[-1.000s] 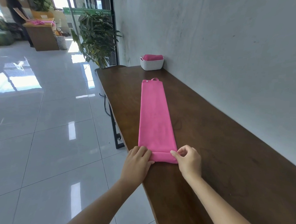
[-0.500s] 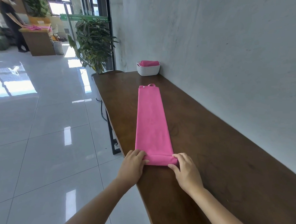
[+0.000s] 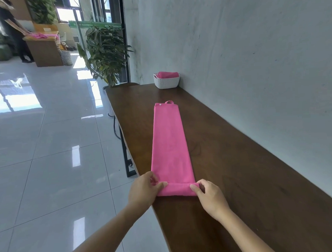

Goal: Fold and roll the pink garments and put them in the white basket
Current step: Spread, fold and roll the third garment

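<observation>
Rolling step, just begun. The pink garment (image 3: pixel 169 144) lies folded into a long narrow strip on the wooden table (image 3: pixel 248 179), running away from you toward the white basket (image 3: pixel 166 84). Only the near end is turned over into a short, low roll. Your left hand (image 3: pixel 145 190) pinches the roll's left end, thumb on top and fingers curled round the fabric. Your right hand (image 3: pixel 211 197) has its fingers curled onto the right end, thumb tucked in against it. So both hands are clamped on the cloth, one per end.

Next move, as I judge it: push the roll forward along the strip with even pressure on both ends, or it will skew and cone out. Most of the strip is flat and unrolled, so there's a long way to go.

Far end of the strip has a hanging loop (image 3: pixel 169 102) and a small snap (image 3: pixel 160 104) – they may bulge at the finish. The basket sits at the table's far end beside the wall (image 3: pixel 253 66), well apart from your hands, and already holds one rolled pink piece (image 3: pixel 168 74).

Nothing lies on the strip's path. The table's left edge is near your left hand – watch the overhang. A potted plant (image 3: pixel 106 52) stands beyond the table, and a person (image 3: pixel 13 31) works at a counter (image 3: pixel 44 49) far off.
</observation>
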